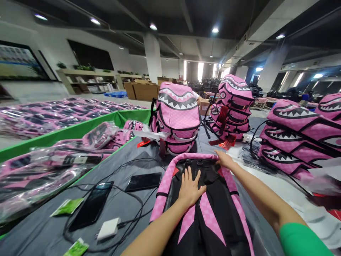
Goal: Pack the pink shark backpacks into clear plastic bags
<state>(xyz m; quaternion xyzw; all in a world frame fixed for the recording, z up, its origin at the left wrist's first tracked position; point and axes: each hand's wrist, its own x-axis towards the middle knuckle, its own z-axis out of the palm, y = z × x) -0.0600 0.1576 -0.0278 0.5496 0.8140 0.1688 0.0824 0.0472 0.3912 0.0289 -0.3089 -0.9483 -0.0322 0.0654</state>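
A pink and black backpack (pixel 215 220) lies in front of me, its black back panel and straps facing up. My left hand (pixel 190 188) rests flat on that panel, fingers spread, holding nothing. At the backpack's top right corner, my right hand (pixel 224 160) is closed around the pink edge; part of its fingers is hidden. Just beyond stands another pink backpack (pixel 178 106) with a printed toothy mouth, white wrapping and a red tag at its side.
Left of the backpack lie two dark phones (pixel 92 206), a white charger (pixel 108 228), cables and green packets (pixel 67 207). A green-edged bin (pixel 80 131) holds bagged pink goods. Stacked backpacks (pixel 290 138) stand to the right, and more backpacks (pixel 231 106) behind.
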